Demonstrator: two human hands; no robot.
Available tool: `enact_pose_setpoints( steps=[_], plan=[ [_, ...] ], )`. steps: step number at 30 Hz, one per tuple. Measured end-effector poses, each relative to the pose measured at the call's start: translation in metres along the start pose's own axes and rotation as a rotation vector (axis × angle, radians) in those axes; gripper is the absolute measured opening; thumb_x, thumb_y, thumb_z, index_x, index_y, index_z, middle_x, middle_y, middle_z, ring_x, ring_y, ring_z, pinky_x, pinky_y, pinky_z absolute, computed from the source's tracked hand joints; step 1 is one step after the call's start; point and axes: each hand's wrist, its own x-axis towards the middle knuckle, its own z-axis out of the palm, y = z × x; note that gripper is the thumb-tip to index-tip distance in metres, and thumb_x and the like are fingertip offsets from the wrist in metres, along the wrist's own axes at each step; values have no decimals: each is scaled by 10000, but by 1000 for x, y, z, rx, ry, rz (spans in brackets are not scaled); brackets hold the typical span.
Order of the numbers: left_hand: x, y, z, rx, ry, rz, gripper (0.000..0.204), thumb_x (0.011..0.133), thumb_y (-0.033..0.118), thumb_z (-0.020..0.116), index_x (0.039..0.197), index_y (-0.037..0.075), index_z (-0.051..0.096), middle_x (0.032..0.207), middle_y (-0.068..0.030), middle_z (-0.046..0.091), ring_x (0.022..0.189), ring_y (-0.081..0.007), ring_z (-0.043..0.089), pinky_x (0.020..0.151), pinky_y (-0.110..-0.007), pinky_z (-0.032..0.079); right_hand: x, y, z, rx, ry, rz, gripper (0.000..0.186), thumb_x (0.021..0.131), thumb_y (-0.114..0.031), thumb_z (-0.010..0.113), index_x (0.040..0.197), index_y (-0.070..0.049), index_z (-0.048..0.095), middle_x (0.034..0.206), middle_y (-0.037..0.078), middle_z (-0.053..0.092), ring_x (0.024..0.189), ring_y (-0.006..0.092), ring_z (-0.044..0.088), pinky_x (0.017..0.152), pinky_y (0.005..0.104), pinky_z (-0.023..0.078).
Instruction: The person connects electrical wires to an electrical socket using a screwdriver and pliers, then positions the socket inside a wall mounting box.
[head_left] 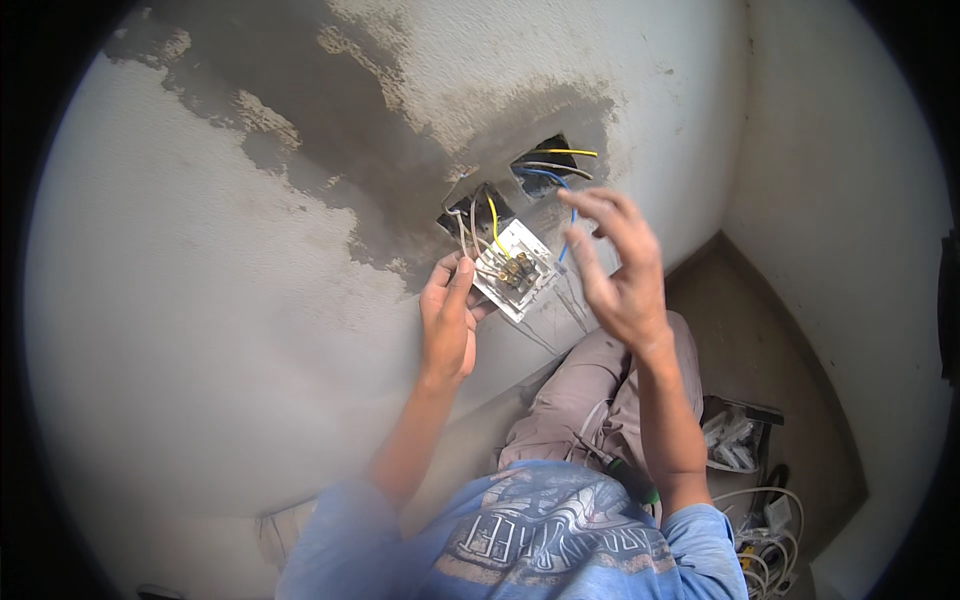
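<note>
My left hand [448, 318] grips a white electrical faceplate [535, 290] by its left side, its back with brass terminals [515, 270] turned up. Grey and yellow wires [494, 222] run into it from a square wall opening [452, 222]. A second opening [543, 150] at upper right has yellow, grey and blue wires coming out. My right hand [620, 265] is raised to the right of the plate, fingers apart and curved, close to the blue wire [540, 172]; whether it touches that wire I cannot tell.
The wall [200, 280] has grey plaster patches and meets another at a corner on the right. My bent legs [560, 390] are below, a green-handled tool [630, 480] on my lap. A container of white parts [730, 440] and coiled cables [770, 545] lie on the floor at right.
</note>
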Motion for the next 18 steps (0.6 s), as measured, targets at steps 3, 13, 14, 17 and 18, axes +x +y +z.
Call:
enact_pose_setpoints(
  steps=[3, 13, 14, 17, 18],
  plan=[
    [-4, -5, -8, 45, 23, 52, 225, 1073, 243, 550, 1199, 57, 568, 1183, -100, 679, 993, -163, 691, 846, -371, 598, 37, -15, 0, 110, -25, 6, 279, 923, -187, 728, 1158, -40, 711, 954, 131, 680, 863, 254, 664, 780, 394, 511],
    [-13, 23, -26, 242, 93, 191, 204, 1063, 223, 561, 1136, 39, 611, 1191, -155, 684, 1018, -211, 697, 846, -361, 596, 64, -11, 31, -27, -238, -173, 162, 885, -182, 780, 895, -33, 719, 777, 75, 610, 678, 226, 583, 615, 345, 468],
    [-13, 25, -28, 265, 97, 206, 203, 1062, 222, 561, 1135, 40, 614, 1196, -159, 683, 1021, -213, 698, 842, -357, 597, 56, -8, 30, -20, -231, -205, 146, 877, -167, 783, 890, -38, 716, 785, 76, 612, 692, 233, 589, 616, 350, 470],
    [-9, 28, -36, 380, 92, 293, 205, 1052, 165, 579, 1182, 8, 602, 1210, -172, 675, 1020, -212, 700, 821, -339, 604, 20, -14, 39, -109, -222, -285, 129, 832, -111, 798, 901, -48, 710, 840, 78, 626, 766, 281, 607, 655, 386, 489],
    [-9, 30, -33, 434, 84, 360, 194, 1039, 142, 594, 1173, 4, 622, 1203, -158, 683, 1015, -208, 705, 809, -328, 600, 6, -14, 47, -128, -226, -308, 136, 827, -108, 800, 909, -46, 710, 854, 77, 629, 777, 287, 606, 668, 395, 492]
  ],
)
